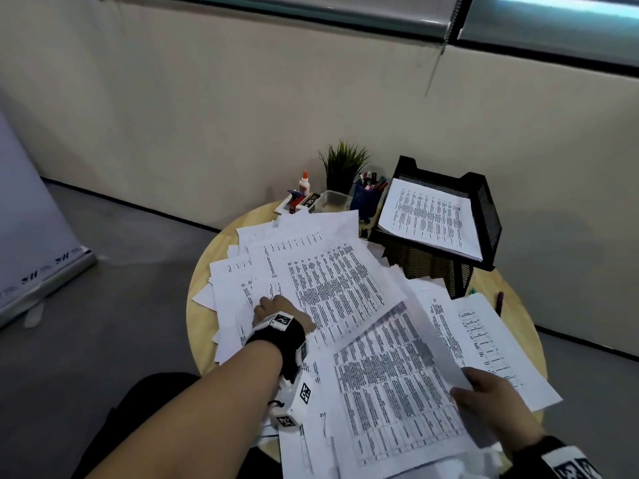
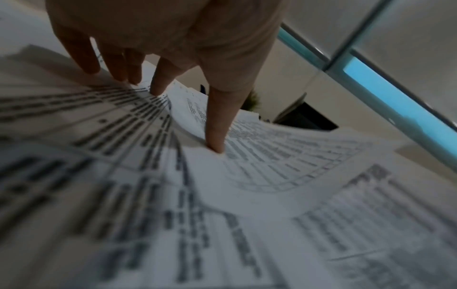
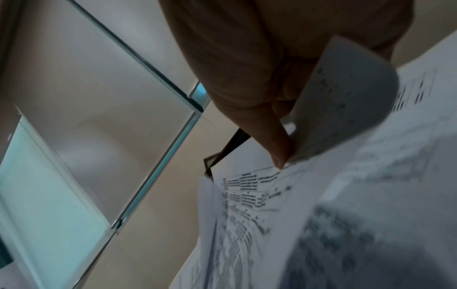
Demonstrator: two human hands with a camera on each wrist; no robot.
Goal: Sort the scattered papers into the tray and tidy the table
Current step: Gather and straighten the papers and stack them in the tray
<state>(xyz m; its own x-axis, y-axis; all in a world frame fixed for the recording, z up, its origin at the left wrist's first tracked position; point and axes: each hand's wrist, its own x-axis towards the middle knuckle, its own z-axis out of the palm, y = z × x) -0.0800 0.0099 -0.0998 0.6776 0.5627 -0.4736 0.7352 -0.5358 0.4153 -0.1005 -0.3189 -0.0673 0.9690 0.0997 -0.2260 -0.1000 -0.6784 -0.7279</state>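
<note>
Many printed sheets (image 1: 332,278) lie overlapping across the round wooden table (image 1: 202,271). At the back right stands a black mesh tray (image 1: 491,216) with a stack of printed pages (image 1: 428,216) in its top tier. My left hand (image 1: 273,302) rests on the sheets at the left of the pile, and its straight fingertips (image 2: 155,90) and thumb press on paper (image 2: 272,166). My right hand (image 1: 473,385), near the table's front right, pinches the corner of one sheet (image 1: 397,375). That corner is raised off the pile and curls over my thumb (image 3: 279,156).
Behind the papers stand a glue bottle (image 1: 304,183), a small potted plant (image 1: 344,167), a blue pen cup (image 1: 366,198), a clear plastic box (image 1: 333,200) and a stapler on a box (image 1: 297,200). A purple pen (image 1: 499,302) lies by the tray. A wall runs close behind the table.
</note>
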